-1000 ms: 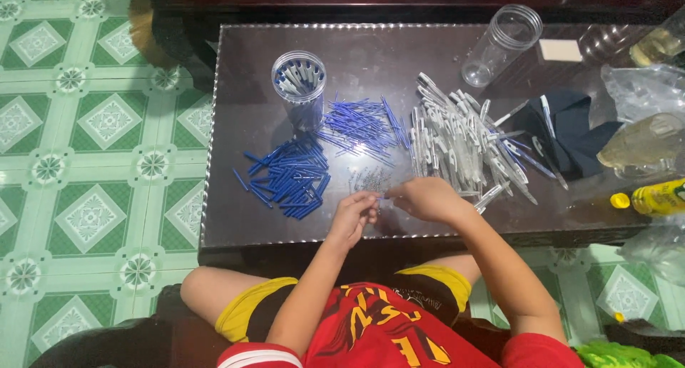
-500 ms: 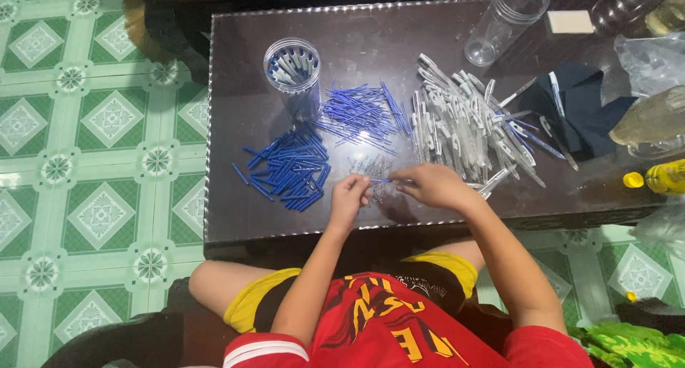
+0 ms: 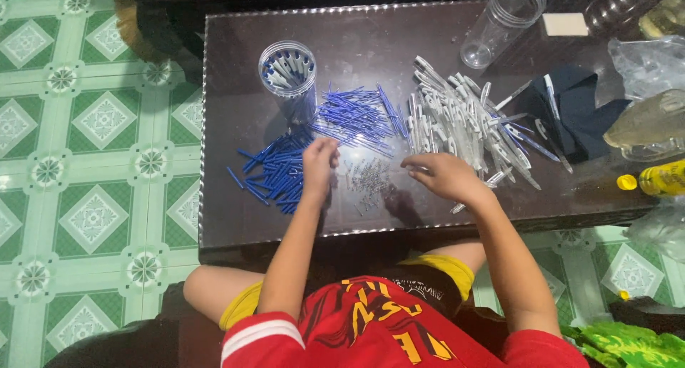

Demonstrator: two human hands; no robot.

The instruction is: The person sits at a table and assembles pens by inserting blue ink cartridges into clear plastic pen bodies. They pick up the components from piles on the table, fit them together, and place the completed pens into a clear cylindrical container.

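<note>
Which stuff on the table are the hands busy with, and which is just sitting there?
In use: left hand, right hand, blue caps, blue refills, clear pen tubes, tiny springs, jar of pens.
Lying about: empty jar, dark cloth, yellow bottle.

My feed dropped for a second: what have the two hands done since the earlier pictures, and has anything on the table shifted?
The hands have parted. The left hand moved left, to the edge of the pile of short blue plastic caps; the right hand moved right, to the heap of clear pen barrels. What either holds cannot be told. The upright clear jar of pens, thin blue refills and small metal springs stayed put.
</note>
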